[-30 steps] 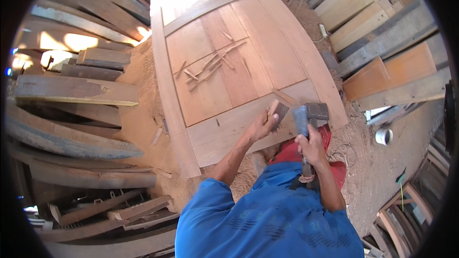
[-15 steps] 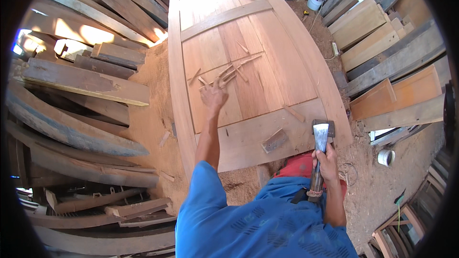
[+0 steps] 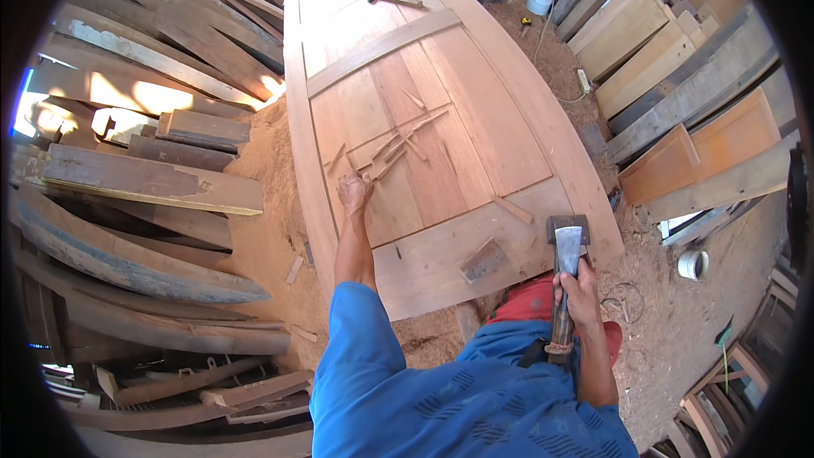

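Observation:
A large wooden door panel [image 3: 517, 119] lies flat in front of me. Its recessed boards carry several thin wooden strips [image 3: 398, 148] in a loose pile. At the left end of that pile, my left hand [image 3: 356, 191] is closed low over the boards; whatever its fingers hold is hidden. My right hand [image 3: 582, 293] grips a wide-bladed chisel [image 3: 568, 246], blade up, beside the door's near right corner. Behind the blade shows a dark block-shaped hammer head [image 3: 558, 223], apparently held in the same hand. A flat wooden block [image 3: 483, 261] and a single strip [image 3: 513, 209] rest on the near rail.
A hammer [image 3: 397, 0] lies on the door's far part. Stacked timber [image 3: 153, 178] crowds the left side, and boards [image 3: 695, 110] lean along the right. Sawdust [image 3: 267, 178] covers the floor. White containers [image 3: 693, 265] stand on the right.
My left hand has shifted slightly left and back from the middle of the strips, its fingers drawing closed. My right hand still holds the chisel; the whole view has tilted a little.

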Action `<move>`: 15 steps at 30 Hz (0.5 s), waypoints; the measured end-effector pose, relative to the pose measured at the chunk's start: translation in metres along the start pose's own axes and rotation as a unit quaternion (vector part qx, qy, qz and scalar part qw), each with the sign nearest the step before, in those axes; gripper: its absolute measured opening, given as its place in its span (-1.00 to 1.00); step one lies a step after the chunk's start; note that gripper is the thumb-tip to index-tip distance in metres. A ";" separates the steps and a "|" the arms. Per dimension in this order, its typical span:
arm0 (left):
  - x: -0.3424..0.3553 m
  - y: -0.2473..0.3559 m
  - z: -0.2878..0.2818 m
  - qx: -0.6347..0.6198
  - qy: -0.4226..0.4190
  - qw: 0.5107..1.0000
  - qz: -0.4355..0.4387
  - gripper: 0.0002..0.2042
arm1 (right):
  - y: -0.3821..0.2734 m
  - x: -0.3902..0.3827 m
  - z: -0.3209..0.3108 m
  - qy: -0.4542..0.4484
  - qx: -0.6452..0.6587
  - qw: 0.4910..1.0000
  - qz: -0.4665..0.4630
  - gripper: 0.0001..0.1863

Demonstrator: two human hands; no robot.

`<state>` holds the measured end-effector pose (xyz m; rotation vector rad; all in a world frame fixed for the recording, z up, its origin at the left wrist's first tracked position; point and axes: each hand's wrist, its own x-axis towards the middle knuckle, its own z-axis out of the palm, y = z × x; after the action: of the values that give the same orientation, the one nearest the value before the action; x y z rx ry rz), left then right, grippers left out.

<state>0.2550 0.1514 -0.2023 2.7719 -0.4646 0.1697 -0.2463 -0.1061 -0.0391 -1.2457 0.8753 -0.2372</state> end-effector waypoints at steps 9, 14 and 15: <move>-0.068 0.133 -0.131 -0.670 -0.184 0.719 0.005 -0.84 | -0.022 -0.003 -0.001 -0.010 0.052 0.999 -0.007 -0.82; -0.179 0.230 -0.162 -0.786 -0.413 0.458 0.048 -0.81 | -0.058 -0.001 0.014 -0.033 0.168 0.985 -0.013 -0.70; -0.191 0.241 -0.159 -0.780 -0.446 0.436 0.050 -0.81 | -0.062 -0.005 0.013 -0.035 0.167 0.985 -0.019 -0.71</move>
<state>-0.0156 0.0459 -0.0142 0.6876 -0.5202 -1.1479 -0.2226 -0.1152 0.0196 -0.9522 0.7168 -0.3538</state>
